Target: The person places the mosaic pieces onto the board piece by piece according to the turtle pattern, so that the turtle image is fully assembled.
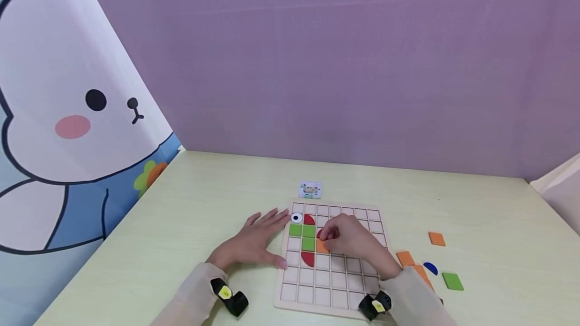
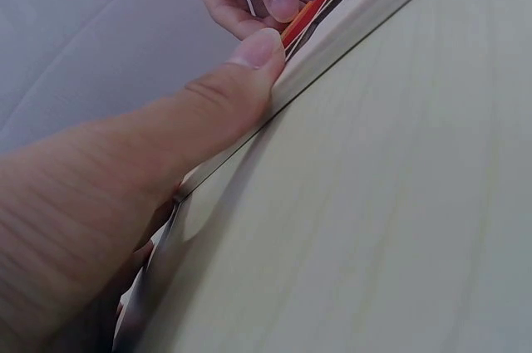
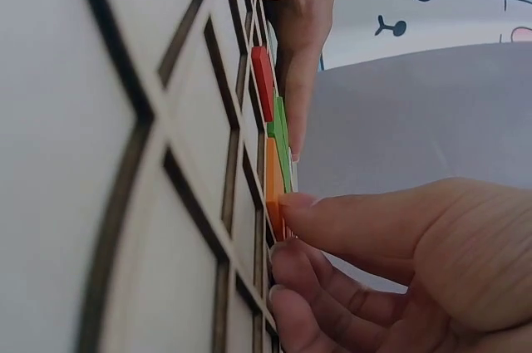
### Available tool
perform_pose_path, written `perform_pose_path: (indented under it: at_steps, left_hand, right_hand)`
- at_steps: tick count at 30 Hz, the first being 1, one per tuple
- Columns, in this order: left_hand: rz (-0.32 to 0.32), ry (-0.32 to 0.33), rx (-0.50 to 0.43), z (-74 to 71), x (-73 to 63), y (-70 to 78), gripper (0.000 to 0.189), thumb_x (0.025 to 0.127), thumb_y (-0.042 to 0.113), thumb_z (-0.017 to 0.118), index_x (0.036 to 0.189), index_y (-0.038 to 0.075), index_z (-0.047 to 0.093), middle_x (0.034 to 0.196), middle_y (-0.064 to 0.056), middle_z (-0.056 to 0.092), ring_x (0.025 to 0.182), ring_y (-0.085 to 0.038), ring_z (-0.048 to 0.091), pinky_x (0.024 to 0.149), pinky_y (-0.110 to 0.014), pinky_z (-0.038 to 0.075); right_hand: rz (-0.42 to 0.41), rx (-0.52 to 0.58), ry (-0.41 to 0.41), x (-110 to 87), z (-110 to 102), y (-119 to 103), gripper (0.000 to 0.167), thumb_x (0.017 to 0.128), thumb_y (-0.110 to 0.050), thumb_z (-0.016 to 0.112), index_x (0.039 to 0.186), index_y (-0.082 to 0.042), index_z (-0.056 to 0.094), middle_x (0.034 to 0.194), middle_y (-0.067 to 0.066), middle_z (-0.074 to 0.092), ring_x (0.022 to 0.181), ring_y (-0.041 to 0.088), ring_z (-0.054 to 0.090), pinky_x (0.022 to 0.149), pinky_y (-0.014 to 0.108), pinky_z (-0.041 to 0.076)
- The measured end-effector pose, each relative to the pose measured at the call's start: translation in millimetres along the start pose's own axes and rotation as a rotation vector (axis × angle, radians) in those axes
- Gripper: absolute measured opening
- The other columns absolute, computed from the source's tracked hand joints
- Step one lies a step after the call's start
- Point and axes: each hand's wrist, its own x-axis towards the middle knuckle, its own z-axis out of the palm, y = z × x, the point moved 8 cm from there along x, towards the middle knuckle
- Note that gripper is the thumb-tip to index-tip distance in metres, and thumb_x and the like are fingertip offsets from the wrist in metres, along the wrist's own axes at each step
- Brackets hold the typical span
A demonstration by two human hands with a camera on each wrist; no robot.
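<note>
A wooden grid board lies on the table in the head view. My left hand has its fingers spread, its fingertips and thumb at the board's left edge. With thumb and fingertips, my right hand pinches an orange square tile at a cell in the board's third column. Green square tiles sit left of it. A red quarter-round tile lies below the green ones, another red tile above them. Beside the upper one is a round eye tile. Right-hand fingers partly cover a third red piece.
Right of the board lie several orange tiles, a blue half-round piece and a green tile. A small picture card lies beyond the board's far edge. A purple cloth wall rises behind the table.
</note>
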Motion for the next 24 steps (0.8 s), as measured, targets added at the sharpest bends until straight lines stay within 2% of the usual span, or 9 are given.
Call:
perform_pose_path:
  at_steps: [13,24]
  left_hand:
    - [0.016,0.000,-0.005,-2.4,0.5,2.5,0.105,0.072,0.066,0.068,0.153,0.018,0.020,0.161,0.003,0.015,0.149,-0.025,0.007,0.117,-0.056,0.006]
    - [0.021,-0.007,-0.014,-2.0,-0.5,2.7,0.105,0.072,0.066,0.067,0.153,0.020,0.019,0.161,0.004,0.014,0.149,-0.024,0.006,0.117,-0.056,0.005]
  right_hand:
    - [-0.024,0.003,-0.001,0.2,-0.1,-0.2,0.009,0.077,0.004,0.071,0.080,-0.005,0.070,0.080,0.001,0.066,0.069,0.013,0.050,0.060,0.022,0.043]
    - [0.002,-0.010,0.013,-3.3,-1.8,-0.6,0.009,0.077,0.003,0.072,0.079,-0.006,0.070,0.077,-0.001,0.065,0.067,0.013,0.051,0.060,0.023,0.043]
